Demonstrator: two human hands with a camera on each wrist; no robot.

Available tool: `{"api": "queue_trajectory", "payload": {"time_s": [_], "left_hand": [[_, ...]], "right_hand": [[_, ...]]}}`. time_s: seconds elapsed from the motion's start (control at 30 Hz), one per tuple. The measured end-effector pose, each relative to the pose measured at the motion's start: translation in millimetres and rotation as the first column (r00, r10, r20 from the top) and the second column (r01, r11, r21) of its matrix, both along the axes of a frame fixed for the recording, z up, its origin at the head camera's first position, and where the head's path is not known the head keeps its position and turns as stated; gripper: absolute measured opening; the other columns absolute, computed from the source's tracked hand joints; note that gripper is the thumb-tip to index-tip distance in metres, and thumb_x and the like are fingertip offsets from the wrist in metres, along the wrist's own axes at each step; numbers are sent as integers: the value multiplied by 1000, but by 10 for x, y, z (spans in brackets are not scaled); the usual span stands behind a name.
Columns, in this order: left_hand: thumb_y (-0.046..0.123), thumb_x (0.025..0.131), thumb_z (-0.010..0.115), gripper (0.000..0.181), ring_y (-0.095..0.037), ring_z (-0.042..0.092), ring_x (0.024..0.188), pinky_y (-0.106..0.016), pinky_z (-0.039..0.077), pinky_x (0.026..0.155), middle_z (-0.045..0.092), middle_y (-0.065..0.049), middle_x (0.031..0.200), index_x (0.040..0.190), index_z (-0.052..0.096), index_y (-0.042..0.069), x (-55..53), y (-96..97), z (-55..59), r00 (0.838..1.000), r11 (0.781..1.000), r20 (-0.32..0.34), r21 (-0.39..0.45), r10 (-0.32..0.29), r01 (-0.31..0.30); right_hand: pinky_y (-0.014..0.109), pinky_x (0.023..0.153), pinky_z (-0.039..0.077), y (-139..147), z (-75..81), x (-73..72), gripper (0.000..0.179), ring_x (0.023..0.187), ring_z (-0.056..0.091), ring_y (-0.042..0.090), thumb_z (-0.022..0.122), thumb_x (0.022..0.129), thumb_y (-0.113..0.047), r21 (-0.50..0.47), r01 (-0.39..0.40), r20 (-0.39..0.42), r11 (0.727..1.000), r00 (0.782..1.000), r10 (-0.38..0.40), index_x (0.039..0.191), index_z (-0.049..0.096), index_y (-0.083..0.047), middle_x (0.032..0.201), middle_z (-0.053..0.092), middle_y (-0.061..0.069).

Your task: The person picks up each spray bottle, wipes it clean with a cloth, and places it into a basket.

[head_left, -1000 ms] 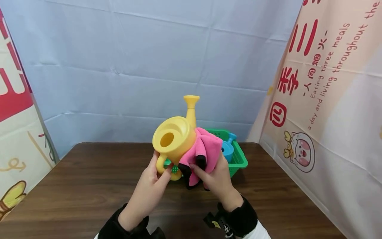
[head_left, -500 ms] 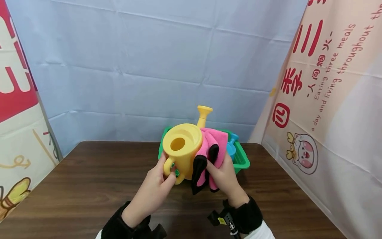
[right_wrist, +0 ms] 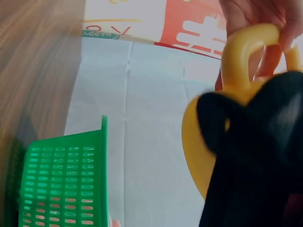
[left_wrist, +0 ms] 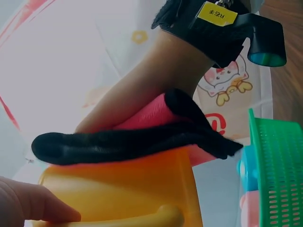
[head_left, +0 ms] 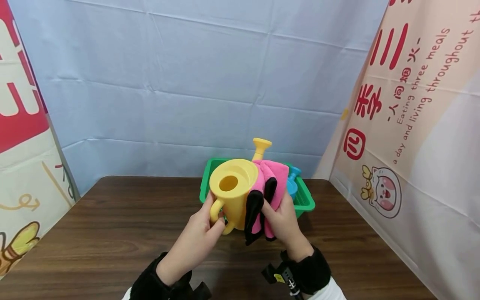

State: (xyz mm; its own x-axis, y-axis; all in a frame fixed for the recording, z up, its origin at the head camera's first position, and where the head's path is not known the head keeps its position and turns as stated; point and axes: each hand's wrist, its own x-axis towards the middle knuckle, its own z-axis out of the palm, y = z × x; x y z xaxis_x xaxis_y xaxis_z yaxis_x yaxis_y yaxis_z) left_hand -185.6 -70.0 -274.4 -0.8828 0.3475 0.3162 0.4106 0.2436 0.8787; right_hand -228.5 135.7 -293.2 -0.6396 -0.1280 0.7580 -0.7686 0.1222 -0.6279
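My left hand (head_left: 198, 235) grips the looped handle of a yellow watering can (head_left: 240, 200) in the head view, its round opening toward me and its spout rising behind. A soft pink cloth (head_left: 278, 179) with black finger-like ends lies against the can's right side. My right hand (head_left: 284, 216) pinches this cloth from the right, thumb in front and the other fingers hidden behind it. The left wrist view shows a long black part (left_wrist: 109, 147) of the cloth running along the can (left_wrist: 128, 189). In the right wrist view, left fingers (right_wrist: 236, 19) pass around the handle (right_wrist: 236, 54).
A green slotted basket (head_left: 308, 201) stands on the brown wooden table (head_left: 123, 225) behind the can. Inside it sit a blue toy (head_left: 291, 187) with a spout and a pink item (left_wrist: 252, 210). A pale blue cloth wall (head_left: 187, 83) closes the back, with printed cloths at both sides.
The can has moved down and slightly right and tipped more upright, its spout now lower and leaning right. The cloth has moved along with it, in my right hand.
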Motion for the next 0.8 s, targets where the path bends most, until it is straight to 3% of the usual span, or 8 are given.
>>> {"api": "queue_trajectory", "payload": {"time_s": [0.13, 0.23, 0.3, 0.37, 0.47, 0.5, 0.57, 0.8], "left_hand": [[7, 96, 43, 67, -18, 41, 63, -27, 42, 62, 45, -10, 86, 149, 7, 26, -24, 5, -23, 999, 1000, 31, -11, 15, -15], [8, 96, 43, 67, -18, 42, 64, -27, 41, 64, 45, -10, 86, 149, 7, 26, -52, 8, -33, 999, 999, 31, -10, 32, -31], [6, 95, 43, 68, -18, 44, 68, -28, 41, 66, 45, -9, 86, 149, 8, 27, -70, 9, -38, 999, 999, 18, 1, 40, -40], [4, 93, 44, 69, -19, 44, 70, -29, 41, 67, 44, -9, 87, 149, 10, 29, -84, 11, -40, 999, 999, 6, 12, 46, -46], [3, 92, 45, 71, -19, 44, 69, -30, 41, 67, 42, -9, 86, 148, 11, 30, -97, 12, -43, 999, 998, -3, 18, 53, -53], [3, 92, 45, 71, -19, 42, 66, -30, 41, 66, 41, -9, 85, 148, 11, 30, -99, 13, -44, 999, 998, 1, 17, 54, -54], [4, 92, 45, 70, -18, 40, 62, -29, 41, 64, 40, -9, 81, 148, 12, 30, -99, 15, -45, 999, 998, 8, 11, 54, -54], [4, 93, 44, 70, -15, 33, 55, -27, 38, 57, 37, -7, 74, 149, 8, 29, -77, 30, -50, 999, 999, 35, 4, 35, -35]], "right_hand": [[27, 79, 49, -91, -23, -11, 47, 95, 57, 18, 67, 84, -7, 50, 64, -77, 997, 995, -60, 123, 42, -4, 109, 54, 6], [33, 89, 45, -188, -26, -19, 63, 108, 51, 21, 74, 80, -28, 109, 166, -180, 980, 973, -145, 129, 40, -7, 120, 51, 6], [39, 96, 41, -255, -34, -16, 76, 117, 45, 25, 72, 79, -43, 152, 275, -272, 949, 935, -227, 134, 36, -5, 129, 47, 9], [44, 100, 37, -311, -57, 3, 84, 125, 39, 29, 64, 81, -53, 179, 408, -366, 895, 872, -324, 138, 32, -1, 137, 41, 13], [50, 103, 31, -358, -89, 23, 86, 131, 31, 35, 59, 84, -53, 181, 524, -452, 832, 796, -403, 141, 26, 4, 144, 32, 18], [50, 104, 30, -365, -94, 28, 87, 132, 29, 36, 58, 85, -53, 177, 539, -462, 823, 784, -414, 141, 24, 5, 146, 30, 19], [48, 104, 30, -367, -91, 32, 88, 133, 29, 34, 58, 84, -53, 172, 536, -447, 827, 790, -420, 142, 25, 4, 146, 30, 18], [42, 98, 39, -334, -57, 56, 79, 123, 41, 27, 71, 78, -46, 157, 446, -331, 881, 864, -379, 134, 37, -2, 137, 41, 13]]}}
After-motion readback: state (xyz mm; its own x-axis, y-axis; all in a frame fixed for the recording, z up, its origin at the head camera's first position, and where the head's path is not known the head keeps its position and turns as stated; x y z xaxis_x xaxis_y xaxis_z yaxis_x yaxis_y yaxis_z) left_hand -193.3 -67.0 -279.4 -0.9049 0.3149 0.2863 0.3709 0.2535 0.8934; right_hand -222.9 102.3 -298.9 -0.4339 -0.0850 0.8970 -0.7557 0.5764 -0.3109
